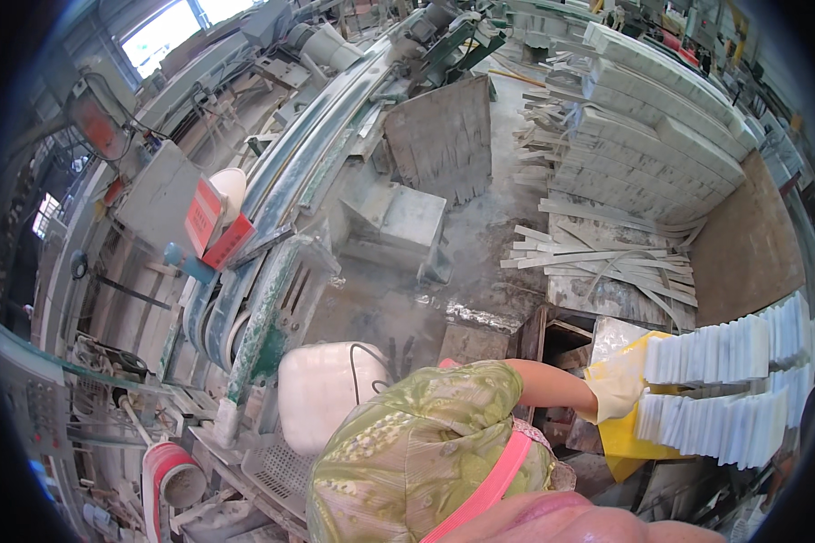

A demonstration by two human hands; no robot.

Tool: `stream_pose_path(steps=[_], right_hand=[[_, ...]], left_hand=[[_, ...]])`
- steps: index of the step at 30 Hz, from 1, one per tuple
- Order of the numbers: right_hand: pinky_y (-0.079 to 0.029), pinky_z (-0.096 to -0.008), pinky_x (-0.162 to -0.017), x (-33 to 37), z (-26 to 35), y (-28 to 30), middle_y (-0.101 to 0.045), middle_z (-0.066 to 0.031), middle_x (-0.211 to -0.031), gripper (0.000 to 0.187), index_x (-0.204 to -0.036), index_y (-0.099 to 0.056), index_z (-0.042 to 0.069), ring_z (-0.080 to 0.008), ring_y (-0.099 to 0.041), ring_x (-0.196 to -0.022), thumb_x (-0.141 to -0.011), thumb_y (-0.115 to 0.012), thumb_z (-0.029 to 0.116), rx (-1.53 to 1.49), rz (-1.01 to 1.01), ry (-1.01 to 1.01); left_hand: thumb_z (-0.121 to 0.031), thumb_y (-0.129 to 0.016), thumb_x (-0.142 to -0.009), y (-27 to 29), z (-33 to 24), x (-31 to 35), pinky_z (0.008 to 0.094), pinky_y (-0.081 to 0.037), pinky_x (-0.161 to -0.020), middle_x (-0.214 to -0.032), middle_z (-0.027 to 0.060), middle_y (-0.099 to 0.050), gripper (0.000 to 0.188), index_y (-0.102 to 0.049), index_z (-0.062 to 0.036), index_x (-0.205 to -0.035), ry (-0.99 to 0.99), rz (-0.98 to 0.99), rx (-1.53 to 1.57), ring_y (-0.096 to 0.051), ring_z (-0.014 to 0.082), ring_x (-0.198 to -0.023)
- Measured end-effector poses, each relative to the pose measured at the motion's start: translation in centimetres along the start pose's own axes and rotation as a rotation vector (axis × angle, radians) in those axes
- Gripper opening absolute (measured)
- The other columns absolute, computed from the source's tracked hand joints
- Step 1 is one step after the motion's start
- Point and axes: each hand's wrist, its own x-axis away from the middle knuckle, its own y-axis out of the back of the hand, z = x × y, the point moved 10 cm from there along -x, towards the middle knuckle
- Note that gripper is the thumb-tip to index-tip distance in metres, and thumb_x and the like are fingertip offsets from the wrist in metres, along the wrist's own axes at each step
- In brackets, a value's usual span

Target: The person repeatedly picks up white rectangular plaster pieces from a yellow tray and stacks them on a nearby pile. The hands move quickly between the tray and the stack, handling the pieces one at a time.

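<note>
My left arm, in a green patterned sleeve [417,416], bends across to the right. My left hand [618,385] wears a pale, cream-coloured glove. It rests against the near ends of white slabs standing on edge in two rows, a far row [706,353] and a near row [711,425]. Under the hand and the slab ends lies a yellow sheet or board [618,441]. The fingers blend into the slab ends, so their grip is unclear. My right hand is out of sight.
Long white stone pieces [652,149] form a tall stack at the far right, with loose thin strips [607,262] before it. A brown board [752,244] leans there. A white plastic jug [321,394] stands beside the conveyor machine [272,308]. A red-and-white container [163,480] is lower left.
</note>
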Motion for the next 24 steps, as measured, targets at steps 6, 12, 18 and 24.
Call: stream_pose_path(steps=[6,12,18,24], right_hand=[[-0.037,-0.0389,-0.116,0.0,0.0,-0.3,-0.056,-0.0214,-0.146,0.050,-0.143,-0.054,-0.003,-0.0316,-0.051,-0.137,-0.106,-0.053,0.030,0.021,0.012,-0.008],[-0.036,-0.0393,-0.117,-0.1,0.4,-0.4,-0.055,-0.0210,-0.147,0.050,-0.143,-0.054,-0.002,-0.0317,-0.050,-0.138,-0.106,-0.052,0.031,0.036,0.016,-0.004],[-0.035,-0.0398,-0.118,-0.1,0.5,-0.6,-0.055,-0.0206,-0.147,0.050,-0.143,-0.054,-0.001,-0.0318,-0.048,-0.139,-0.106,-0.051,0.032,0.048,0.020,0.000],[-0.034,-0.0403,-0.119,-0.2,0.5,-0.6,-0.054,-0.0202,-0.148,0.050,-0.143,-0.054,-0.001,-0.0320,-0.047,-0.140,-0.106,-0.051,0.033,0.060,0.019,0.004]], left_hand=[[-0.010,-0.053,-0.094,-0.9,0.1,0.5,0.0546,-0.051,-0.089,-0.111,0.0299,-0.067,0.031,-0.064,0.0066,-0.118,0.022,0.094,0.029,-0.067,0.0457,-0.099],[-0.026,-0.041,-0.106,-2.5,1.2,-0.1,0.0515,-0.050,-0.099,-0.128,0.0240,-0.064,0.039,-0.066,-0.0007,-0.121,0.118,-0.032,-0.088,-0.062,0.0399,-0.119],[-0.015,-0.050,-0.098,-1.0,-0.4,0.7,0.0528,-0.051,-0.092,-0.119,0.0290,-0.065,0.032,-0.064,0.0047,-0.119,0.010,0.068,-0.012,-0.065,0.0443,-0.109],[-0.020,-0.045,-0.104,-1.6,-0.8,0.7,0.0525,-0.051,-0.097,-0.127,0.0265,-0.063,0.034,-0.065,0.0003,-0.120,0.021,0.168,-0.181,-0.062,0.0435,-0.120]])
